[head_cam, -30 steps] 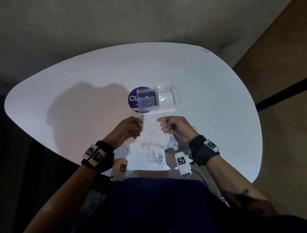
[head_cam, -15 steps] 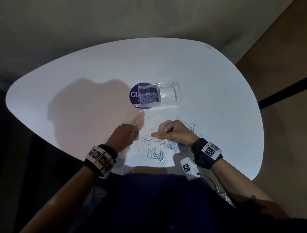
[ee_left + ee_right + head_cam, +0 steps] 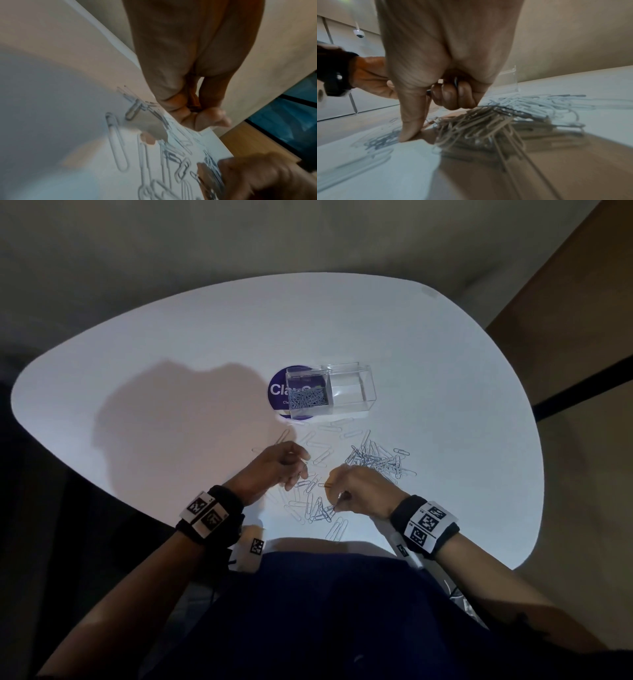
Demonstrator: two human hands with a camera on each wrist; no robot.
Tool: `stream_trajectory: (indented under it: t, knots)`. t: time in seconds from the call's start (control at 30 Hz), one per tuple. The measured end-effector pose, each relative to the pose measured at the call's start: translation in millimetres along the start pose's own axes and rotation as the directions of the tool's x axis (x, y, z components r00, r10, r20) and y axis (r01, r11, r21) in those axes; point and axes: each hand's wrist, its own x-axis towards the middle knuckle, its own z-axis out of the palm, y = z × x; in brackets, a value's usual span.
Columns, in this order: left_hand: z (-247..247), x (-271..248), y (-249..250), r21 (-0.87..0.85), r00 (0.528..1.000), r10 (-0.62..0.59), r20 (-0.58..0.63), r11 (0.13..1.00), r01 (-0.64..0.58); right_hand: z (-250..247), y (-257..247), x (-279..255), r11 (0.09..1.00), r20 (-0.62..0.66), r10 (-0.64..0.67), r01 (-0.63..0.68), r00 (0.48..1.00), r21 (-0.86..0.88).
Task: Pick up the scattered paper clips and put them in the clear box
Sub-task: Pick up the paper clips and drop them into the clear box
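The clear box (image 3: 349, 388) stands mid-table, and its left compartment holds a heap of paper clips (image 3: 306, 400). More silver paper clips (image 3: 315, 506) lie scattered between my hands, with a denser pile (image 3: 376, 460) to the right. My left hand (image 3: 291, 467) hovers over the clips with fingers curled, and thin wire shows at its fingertips (image 3: 193, 112). My right hand (image 3: 346, 491) is a fist around several clips (image 3: 456, 81). Its thumb (image 3: 409, 128) presses on the table beside the pile (image 3: 488, 121).
A round purple sticker (image 3: 275, 392) lies under the box's left end. The white table (image 3: 171, 354) ends just in front of my body and drops off at the right. A corner of the box (image 3: 508, 79) shows behind the pile in the right wrist view.
Both hands have drawn back from the box toward my body. The right hand dropped onto the near clips, thumb down; the left hand now sits over the left clips.
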Motion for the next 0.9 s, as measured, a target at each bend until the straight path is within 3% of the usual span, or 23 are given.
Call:
stream_trajectory:
  t: [0.17,0.23,0.3,0.4,0.47,0.53,0.67,0.8,0.9]
  knots:
    - [14,6,-6,0.083,0.997,-0.08,-0.008,0.993,0.08,-6,6,-2,0.994,-0.032,0.049,-0.045,0.998,0.103]
    - [19,5,-8,0.325,1.0,-0.026,0.008,0.945,0.022,-14,5,-7,0.955,-0.086,0.09,-0.062,0.992,0.289]
    - [23,4,-14,0.599,0.993,0.077,0.094,0.792,-0.118,-22,2,-14,0.846,-0.118,0.197,-0.108,0.973,0.522]
    - [28,3,-25,0.793,0.966,0.126,0.224,0.553,-0.256,-27,4,-20,0.571,-0.064,0.336,-0.149,0.94,0.807]
    - [32,5,-33,0.888,0.946,0.14,0.293,0.328,-0.323,-30,6,-20,0.42,-0.041,0.387,-0.137,0.921,0.897]
    - [38,7,-36,0.914,0.934,0.164,0.317,0.211,-0.347,-33,7,-21,0.341,-0.032,0.435,-0.132,0.9,0.931]
    - [46,11,-36,0.924,0.936,0.217,0.278,0.207,-0.322,-35,3,-19,0.249,-0.032,0.497,-0.108,0.867,0.963]
    - [49,14,-34,0.922,0.948,0.225,0.224,0.268,-0.281,-36,4,-18,0.212,0.019,0.618,-0.19,0.786,0.958]
    - [46,15,-33,0.914,0.949,0.264,0.171,0.317,-0.253,-35,6,-17,0.185,0.029,0.616,-0.18,0.787,0.966]
